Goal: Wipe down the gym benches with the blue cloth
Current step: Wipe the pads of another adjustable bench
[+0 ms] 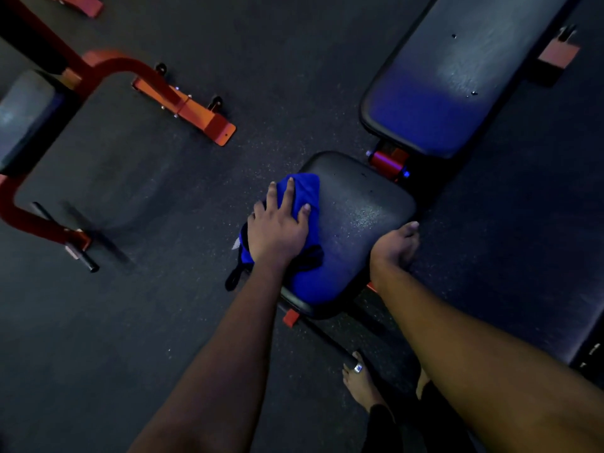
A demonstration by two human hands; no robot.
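Pressing blue cloth [307, 191] onto seat pad [362, 207], left hand [277, 230] lies flat.

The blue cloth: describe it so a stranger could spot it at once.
On the dark floor, find the long back pad at upper right, then the short seat pad at its near end. The blue cloth lies bunched on that pad's left side under the left hand, the only bright blue fabric there.
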